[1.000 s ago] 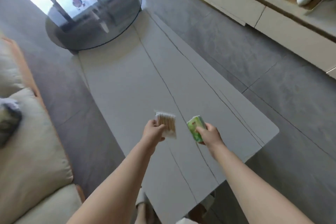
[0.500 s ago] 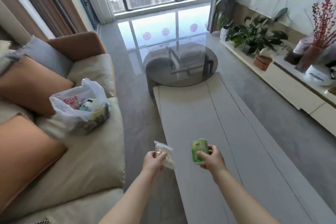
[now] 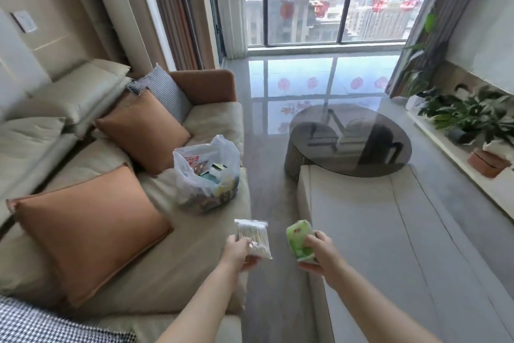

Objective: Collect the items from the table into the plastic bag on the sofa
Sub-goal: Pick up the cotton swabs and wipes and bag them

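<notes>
Left hand [image 3: 236, 252] grips a clear packet of cotton swabs [image 3: 254, 238] by its lower edge, fingers curled round it; most of the packet stands above and just right of the knuckles. Long axis near upright, sealed top edge pointing away from the person, the swab sticks running the same way inside.

Right hand [image 3: 322, 253] grips a green tissue pack [image 3: 299, 241]; fingers wrap the right side, thumb beneath. Pack juts out left of the hand, long axis tilted, top end leaning up and slightly left. Print on its face is too blurred to read.

Both items are held in the air over the gap between the sofa [image 3: 167, 267] and the pale bench [image 3: 389, 231], close together but apart.

Plastic bag [image 3: 205, 175] sits on the sofa seat near its front edge, beyond the left hand and well apart from it, mouth open upward. Contents show as mixed coloured packets; individual items cannot be made out.

Two orange cushions [image 3: 89, 228] lie on the sofa left of the bag. A round dark glass table [image 3: 350, 139] overlaps the bench's far end. Both forearms are cut off at the bottom frame edge.
</notes>
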`<action>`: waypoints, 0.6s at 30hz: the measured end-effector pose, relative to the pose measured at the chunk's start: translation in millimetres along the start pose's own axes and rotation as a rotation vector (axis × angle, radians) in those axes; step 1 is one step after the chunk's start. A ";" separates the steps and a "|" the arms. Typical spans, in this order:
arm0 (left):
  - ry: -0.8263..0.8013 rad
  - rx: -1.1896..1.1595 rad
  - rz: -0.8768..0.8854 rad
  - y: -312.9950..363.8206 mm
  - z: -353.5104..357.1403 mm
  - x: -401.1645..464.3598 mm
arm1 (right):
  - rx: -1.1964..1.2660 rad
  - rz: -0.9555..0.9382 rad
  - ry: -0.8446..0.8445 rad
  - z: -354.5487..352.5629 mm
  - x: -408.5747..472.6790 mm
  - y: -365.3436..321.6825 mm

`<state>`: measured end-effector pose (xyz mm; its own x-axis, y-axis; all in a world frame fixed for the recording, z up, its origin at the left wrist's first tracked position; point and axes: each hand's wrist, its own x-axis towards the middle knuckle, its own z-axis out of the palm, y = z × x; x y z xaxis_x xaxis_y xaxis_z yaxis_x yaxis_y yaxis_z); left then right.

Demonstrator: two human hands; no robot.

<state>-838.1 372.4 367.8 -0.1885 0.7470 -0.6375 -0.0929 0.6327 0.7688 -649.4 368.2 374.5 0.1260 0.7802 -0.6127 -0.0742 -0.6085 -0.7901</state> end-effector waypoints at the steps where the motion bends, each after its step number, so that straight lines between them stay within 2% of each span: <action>1: 0.007 -0.010 -0.005 5.2 -6.7 3.6 | -0.005 -0.002 -0.024 9.4 6.1 -6.0; 9: 0.077 -0.029 0.007 42.9 -30.7 50.0 | -0.119 -0.001 -0.115 62.2 85.3 -47.4; 18: 0.277 -0.143 -0.005 122.8 -22.1 154.6 | -0.317 0.011 -0.279 115.9 214.2 -139.4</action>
<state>-900.2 561.1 364.8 -0.4454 0.6473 -0.6186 -0.2272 0.5866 0.7774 -726.7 637.0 351.3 -0.1491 0.7560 -0.6373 0.2393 -0.5978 -0.7651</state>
